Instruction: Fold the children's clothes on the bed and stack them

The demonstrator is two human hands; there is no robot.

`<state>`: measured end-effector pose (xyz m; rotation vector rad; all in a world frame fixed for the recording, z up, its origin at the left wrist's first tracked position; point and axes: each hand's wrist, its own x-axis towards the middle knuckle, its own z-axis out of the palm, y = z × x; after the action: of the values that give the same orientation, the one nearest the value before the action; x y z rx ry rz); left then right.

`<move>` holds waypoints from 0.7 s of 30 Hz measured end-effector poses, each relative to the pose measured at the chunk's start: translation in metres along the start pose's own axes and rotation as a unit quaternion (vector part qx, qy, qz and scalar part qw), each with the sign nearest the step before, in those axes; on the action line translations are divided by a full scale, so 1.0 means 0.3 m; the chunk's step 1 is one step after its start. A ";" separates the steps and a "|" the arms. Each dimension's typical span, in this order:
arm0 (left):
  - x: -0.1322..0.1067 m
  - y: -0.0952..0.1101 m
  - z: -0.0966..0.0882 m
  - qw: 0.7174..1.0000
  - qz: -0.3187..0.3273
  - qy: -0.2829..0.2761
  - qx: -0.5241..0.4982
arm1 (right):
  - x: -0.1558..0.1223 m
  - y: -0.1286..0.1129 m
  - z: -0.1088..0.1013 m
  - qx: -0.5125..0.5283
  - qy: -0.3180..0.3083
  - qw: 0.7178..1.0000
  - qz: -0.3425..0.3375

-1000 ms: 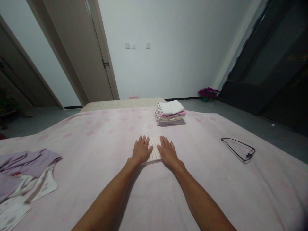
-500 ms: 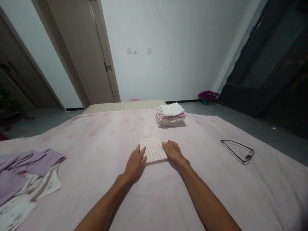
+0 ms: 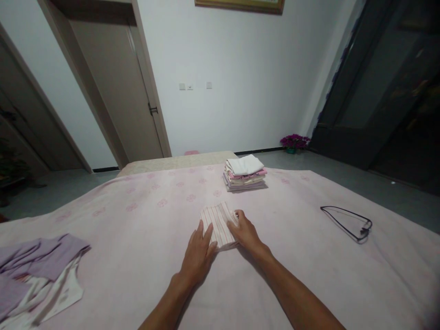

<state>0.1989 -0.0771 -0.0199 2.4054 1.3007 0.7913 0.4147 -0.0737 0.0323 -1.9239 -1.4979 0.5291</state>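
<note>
Pink-striped and folded small, the cloth (image 3: 219, 225) lies on the bed (image 3: 137, 275) in mid-frame, just ahead of the wrists and well short of the stack (image 3: 244, 172) of folded clothes beyond it. A second ago I saw both palms pressed flat on top of it. Since then they have slid off to its sides. Now the left grip (image 3: 198, 254) lies spread, fingers straight, over the near left corner. The right grip (image 3: 246, 233) has curled its fingers round the right edge, clamped on it as far as I can judge. I read that as pressing giving way to a hold at the edges. The far side looks slightly raised off the sheet, though I cannot be sure. The cloth is a tidy rectangle with thin reddish lines on white running away from me, several layers thick and fairly square. A wire hanger (image 3: 347, 222) lies well apart to the right, and a loose pile (image 3: 37, 270) of lilac and white clothes sits far left.
</note>
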 end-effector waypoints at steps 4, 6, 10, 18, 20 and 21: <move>0.018 -0.029 -0.035 0.972 -0.136 0.123 -0.145 | 0.063 -0.005 0.016 0.082 -0.011 0.996 -0.036; 0.028 -0.053 -0.058 0.948 -0.192 0.178 -0.180 | 0.112 -0.025 0.027 0.115 -0.017 0.992 -0.054; 0.044 -0.096 -0.083 0.928 -0.234 0.214 -0.197 | 0.242 -0.117 0.063 0.187 -0.015 0.980 -0.072; 0.059 -0.120 -0.069 0.929 -0.245 0.203 -0.190 | 0.554 -0.326 0.114 0.190 0.046 0.979 -0.064; 0.060 -0.121 -0.068 0.931 -0.248 0.196 -0.183 | 0.594 -0.324 0.123 0.144 0.053 0.987 -0.049; 0.060 -0.121 -0.067 0.932 -0.248 0.193 -0.180 | 0.605 -0.313 0.128 0.115 0.052 0.991 -0.042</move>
<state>0.1704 -0.0422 -0.0157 1.5846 1.6378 1.2473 0.3726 0.1236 0.0822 -1.6784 -1.3804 0.5297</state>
